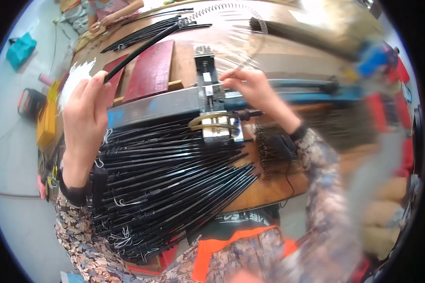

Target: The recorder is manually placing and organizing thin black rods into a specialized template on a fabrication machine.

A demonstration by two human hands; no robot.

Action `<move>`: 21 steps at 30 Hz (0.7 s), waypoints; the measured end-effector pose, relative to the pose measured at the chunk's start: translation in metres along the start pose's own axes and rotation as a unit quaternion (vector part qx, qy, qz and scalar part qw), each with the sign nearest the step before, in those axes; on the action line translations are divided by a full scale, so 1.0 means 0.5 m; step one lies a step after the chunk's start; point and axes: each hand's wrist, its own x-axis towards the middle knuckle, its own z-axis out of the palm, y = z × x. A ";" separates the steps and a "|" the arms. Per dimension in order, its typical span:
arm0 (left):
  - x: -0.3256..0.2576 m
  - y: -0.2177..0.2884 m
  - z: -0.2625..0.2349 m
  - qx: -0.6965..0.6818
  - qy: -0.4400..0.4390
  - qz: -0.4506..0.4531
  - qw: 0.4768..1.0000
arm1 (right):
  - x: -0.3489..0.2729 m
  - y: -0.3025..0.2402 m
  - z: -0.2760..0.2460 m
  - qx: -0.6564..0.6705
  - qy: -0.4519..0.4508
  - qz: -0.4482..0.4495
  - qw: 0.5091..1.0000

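My left hand [84, 120] is closed round the lower end of a slim black rod [144, 50], which slants up and away to the right. From the rod's far tip a thin coiled spring [226, 6] arcs over to the right and bends back toward me. My right hand [251, 87] pinches the spring's free end, beside a small metal clamping device [208, 78] on a long steel beam [156, 107]. Just nearer than the beam, a yellowish hose [208, 120] loops round the device's lower part.
Many black rods with white cords [174, 184] lie fanned out in front of me. Dark red boards [151, 70] and another rod bundle [146, 34] lie beyond the beam. A dense bundle of thin brown rods [307, 40] lies far right. Another person's hands [101, 22] show far left.
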 end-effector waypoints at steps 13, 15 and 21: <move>-0.154 -0.067 0.058 -0.043 -0.028 -0.077 0.996 | 0.068 -0.018 0.036 -0.102 -0.149 0.071 0.981; -0.141 -0.063 0.075 -0.060 -0.024 -0.083 0.994 | 0.053 -0.021 0.035 -0.200 -0.125 0.007 0.972; -0.124 -0.089 0.096 -0.013 -0.048 -0.049 0.998 | -0.084 0.066 -0.127 -0.413 0.033 -0.127 0.901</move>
